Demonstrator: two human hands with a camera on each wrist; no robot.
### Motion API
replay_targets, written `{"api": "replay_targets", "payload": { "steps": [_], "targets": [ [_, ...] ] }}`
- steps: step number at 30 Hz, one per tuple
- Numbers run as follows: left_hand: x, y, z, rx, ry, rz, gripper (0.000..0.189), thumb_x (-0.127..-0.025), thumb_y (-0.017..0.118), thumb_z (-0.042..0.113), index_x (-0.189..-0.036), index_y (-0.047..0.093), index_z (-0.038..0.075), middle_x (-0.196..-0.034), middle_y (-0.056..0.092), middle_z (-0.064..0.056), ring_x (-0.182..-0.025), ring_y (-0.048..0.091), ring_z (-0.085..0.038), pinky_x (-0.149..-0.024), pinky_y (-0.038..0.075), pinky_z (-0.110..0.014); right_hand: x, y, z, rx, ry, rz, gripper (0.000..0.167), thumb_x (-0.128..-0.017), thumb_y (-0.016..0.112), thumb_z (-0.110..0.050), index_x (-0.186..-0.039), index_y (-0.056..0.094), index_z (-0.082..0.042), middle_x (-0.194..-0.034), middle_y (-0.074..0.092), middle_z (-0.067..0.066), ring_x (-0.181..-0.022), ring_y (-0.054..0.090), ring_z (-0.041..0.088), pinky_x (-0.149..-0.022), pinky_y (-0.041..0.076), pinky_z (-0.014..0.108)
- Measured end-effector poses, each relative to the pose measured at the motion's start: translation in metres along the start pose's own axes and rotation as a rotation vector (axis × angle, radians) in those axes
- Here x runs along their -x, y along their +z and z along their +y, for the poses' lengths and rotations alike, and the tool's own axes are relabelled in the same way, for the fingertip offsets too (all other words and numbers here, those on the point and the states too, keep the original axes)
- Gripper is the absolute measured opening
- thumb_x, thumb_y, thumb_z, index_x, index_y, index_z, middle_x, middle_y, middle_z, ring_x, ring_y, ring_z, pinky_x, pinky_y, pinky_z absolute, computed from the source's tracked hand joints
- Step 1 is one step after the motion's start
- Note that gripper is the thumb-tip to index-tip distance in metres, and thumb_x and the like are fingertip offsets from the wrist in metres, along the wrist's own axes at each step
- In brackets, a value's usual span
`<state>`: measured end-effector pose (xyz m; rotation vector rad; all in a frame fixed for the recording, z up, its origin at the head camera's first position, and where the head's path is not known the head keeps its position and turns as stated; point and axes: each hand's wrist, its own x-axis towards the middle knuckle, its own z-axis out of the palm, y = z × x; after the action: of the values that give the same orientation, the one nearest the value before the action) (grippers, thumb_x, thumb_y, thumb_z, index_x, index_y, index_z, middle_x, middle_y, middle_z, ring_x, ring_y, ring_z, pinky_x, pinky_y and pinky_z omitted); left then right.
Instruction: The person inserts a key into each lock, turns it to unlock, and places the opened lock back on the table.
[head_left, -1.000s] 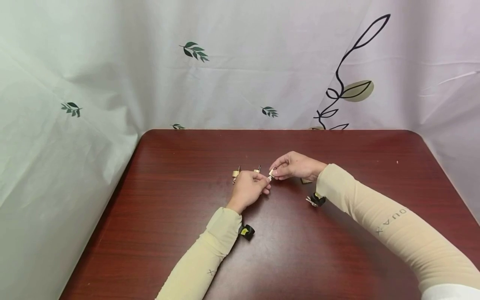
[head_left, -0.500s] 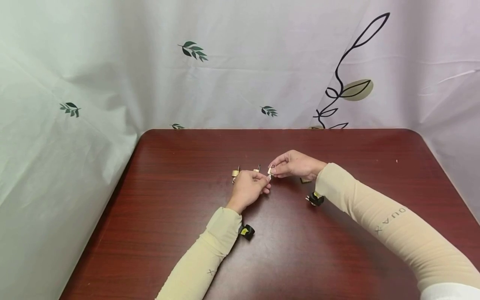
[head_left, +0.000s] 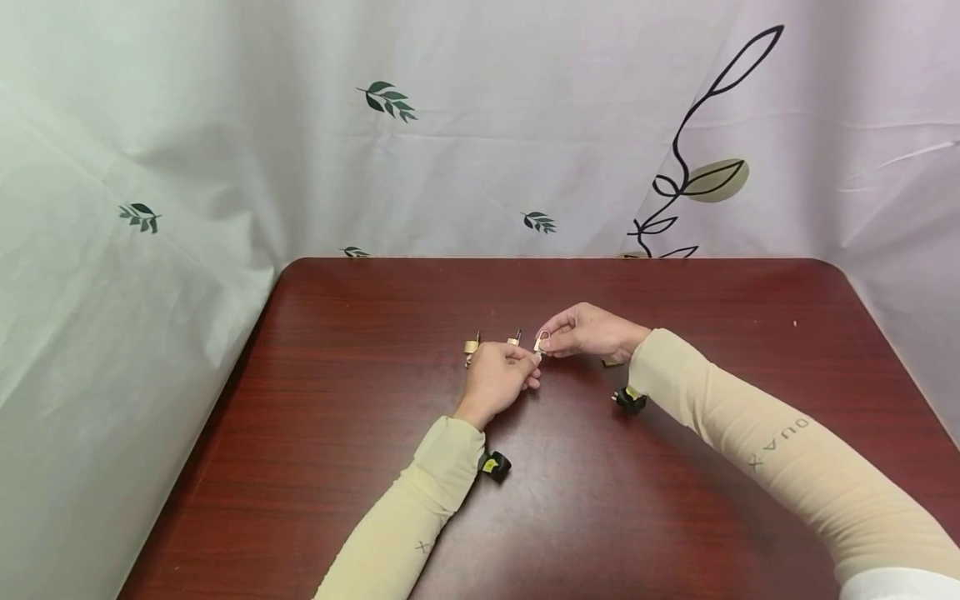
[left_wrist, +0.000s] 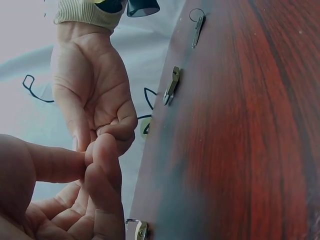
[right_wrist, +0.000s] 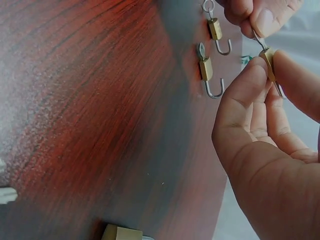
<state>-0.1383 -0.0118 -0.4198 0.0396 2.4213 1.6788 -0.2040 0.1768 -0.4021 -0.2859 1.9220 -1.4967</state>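
Observation:
A small brass padlock [right_wrist: 269, 64] is pinched between the thumb and fingers of my right hand [head_left: 596, 330]. A key [right_wrist: 258, 40] stands in its lower end, and my left hand [head_left: 497, 373] pinches the key's head. Both hands meet above the table; in the left wrist view the fingers hide the padlock. Beside my left hand lie two more brass padlocks, one [right_wrist: 215, 29] with a key and ring in it, the other [right_wrist: 205, 69] also with a key. Their shackles stand open.
Under my right wrist lies another padlock [left_wrist: 172, 84]. Keys on a ring [left_wrist: 198, 31] lie nearer me. The dark red wooden table [head_left: 337, 433] ends at a rounded far edge, with a leaf-printed curtain [head_left: 465, 150] behind it.
The padlock has turned slightly between my fingers, so its shackle loop shows more plainly. Both hands stay in nearly the same spot.

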Motion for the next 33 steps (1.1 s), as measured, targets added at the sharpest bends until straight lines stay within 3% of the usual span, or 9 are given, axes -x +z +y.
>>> {"api": "replay_targets", "payload": {
  "steps": [33],
  "targets": [
    [-0.0024, 0.0007, -0.0001, 0.010, 0.032, -0.009, 0.016, -0.096, 0.064, 0.005, -0.092, 0.074, -0.007, -0.071, 0.072, -0.006, -0.060, 0.071, -0.013, -0.054, 0.051, -0.021, -0.0003, -0.0007, -0.0029, 0.001, 0.005, 0.011, 0.032, -0.094, 0.066, 0.002, -0.119, 0.060, 0.020, -0.091, 0.073, 0.003, -0.080, 0.066, 0.008, -0.083, 0.056, 0.028]
  ]
}}
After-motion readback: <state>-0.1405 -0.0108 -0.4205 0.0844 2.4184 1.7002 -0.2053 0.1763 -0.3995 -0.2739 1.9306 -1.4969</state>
